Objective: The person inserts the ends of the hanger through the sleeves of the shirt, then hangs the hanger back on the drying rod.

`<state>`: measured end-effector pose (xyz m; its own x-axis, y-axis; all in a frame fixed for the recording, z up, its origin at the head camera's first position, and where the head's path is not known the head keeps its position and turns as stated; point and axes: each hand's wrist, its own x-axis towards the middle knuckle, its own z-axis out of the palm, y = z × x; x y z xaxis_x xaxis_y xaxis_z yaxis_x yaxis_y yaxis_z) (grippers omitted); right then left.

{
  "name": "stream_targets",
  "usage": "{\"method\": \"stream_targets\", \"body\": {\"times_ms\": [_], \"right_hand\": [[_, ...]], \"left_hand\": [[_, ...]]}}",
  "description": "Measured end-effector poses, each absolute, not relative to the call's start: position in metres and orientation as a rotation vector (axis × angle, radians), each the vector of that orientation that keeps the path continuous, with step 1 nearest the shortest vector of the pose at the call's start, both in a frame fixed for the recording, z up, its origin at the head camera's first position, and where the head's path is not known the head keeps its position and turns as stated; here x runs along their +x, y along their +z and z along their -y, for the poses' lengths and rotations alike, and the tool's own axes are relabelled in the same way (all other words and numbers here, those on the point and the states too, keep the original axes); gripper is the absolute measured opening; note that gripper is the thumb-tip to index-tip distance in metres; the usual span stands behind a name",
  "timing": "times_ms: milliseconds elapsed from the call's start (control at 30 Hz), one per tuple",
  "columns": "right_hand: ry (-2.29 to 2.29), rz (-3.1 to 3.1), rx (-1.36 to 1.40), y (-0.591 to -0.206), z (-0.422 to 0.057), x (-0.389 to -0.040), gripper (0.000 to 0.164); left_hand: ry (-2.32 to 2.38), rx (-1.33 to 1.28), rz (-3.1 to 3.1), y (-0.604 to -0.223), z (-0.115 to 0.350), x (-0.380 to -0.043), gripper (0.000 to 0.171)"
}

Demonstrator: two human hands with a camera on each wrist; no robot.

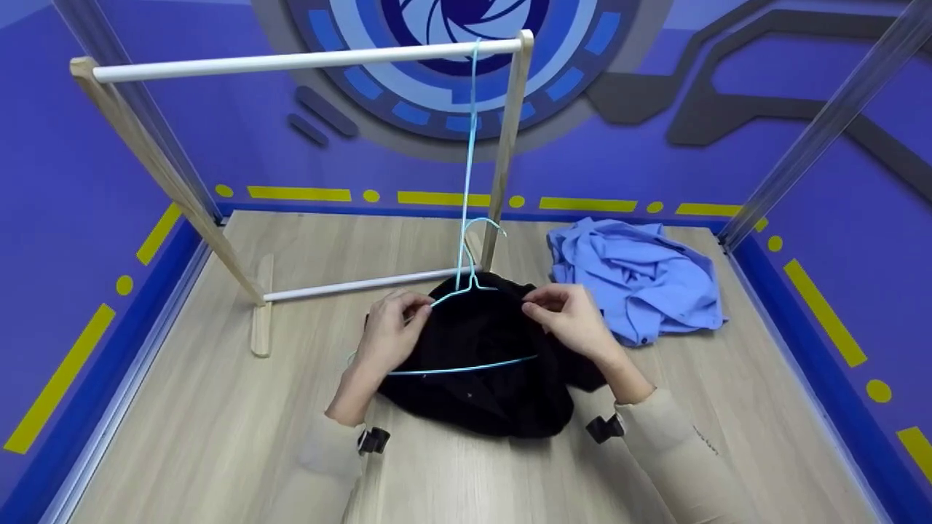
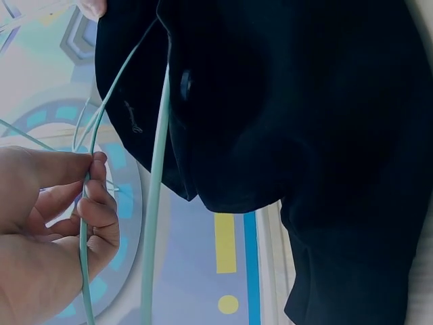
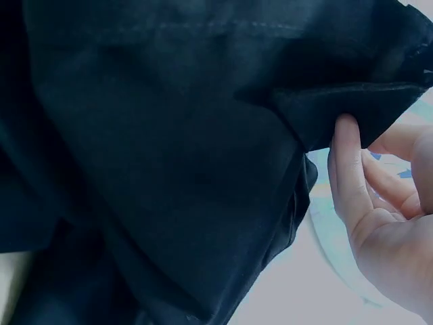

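Observation:
A black shirt [image 1: 502, 411] is held bunched above the table, with a light-blue wire hanger [image 1: 459, 370] partly inside it. The hanger's hook and neck rise out of the top, and its lower bar crosses in front of the dark cloth. My left hand [image 1: 389, 331] pinches the hanger's sloping arm between thumb and fingers, as the left wrist view shows along the wire [image 2: 84, 250]. A button [image 2: 186, 84] shows on the shirt there. My right hand [image 1: 575, 320] pinches the shirt's collar edge [image 3: 348, 108]. The hanger's right end is hidden by cloth.
Behind the hands stands a wooden rack with a white rod [image 1: 306, 62]. A second light-blue hanger [image 1: 470, 160] hangs near the rod's right end, its lower part overlapped by the shirt. A crumpled blue shirt [image 1: 633, 276] lies at the right back. Purple walls enclose the table [image 1: 196, 429].

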<state>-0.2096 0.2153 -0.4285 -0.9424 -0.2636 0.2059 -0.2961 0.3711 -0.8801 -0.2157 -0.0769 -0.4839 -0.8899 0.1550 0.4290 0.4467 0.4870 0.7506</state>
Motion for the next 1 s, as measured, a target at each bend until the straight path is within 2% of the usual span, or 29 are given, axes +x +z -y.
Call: {"method": "stream_targets", "body": {"times_ms": [467,700,900,1000], "right_hand": [[1.648,2.602,0.6,-0.431,-0.209,-0.209,0.007],[1.54,2.651,0.66,-0.465,-0.216,-0.225,0.012],[1.614,2.634,0.722,-0.471,-0.218,-0.226,0.018],[1.619,2.66,0.741,-0.472,-0.218,-0.226,0.014]], "left_hand": [[-1.35,-0.565,2.401,-0.486,0.071,-0.216,0.008],[-1.34,-0.563,2.422,-0.484,0.069,-0.216,0.008],[-1.35,-0.562,2.417,-0.483,0.069,-0.216,0.009],[-1.357,-0.562,2.418,-0.483,0.069,-0.216,0.009]]}}
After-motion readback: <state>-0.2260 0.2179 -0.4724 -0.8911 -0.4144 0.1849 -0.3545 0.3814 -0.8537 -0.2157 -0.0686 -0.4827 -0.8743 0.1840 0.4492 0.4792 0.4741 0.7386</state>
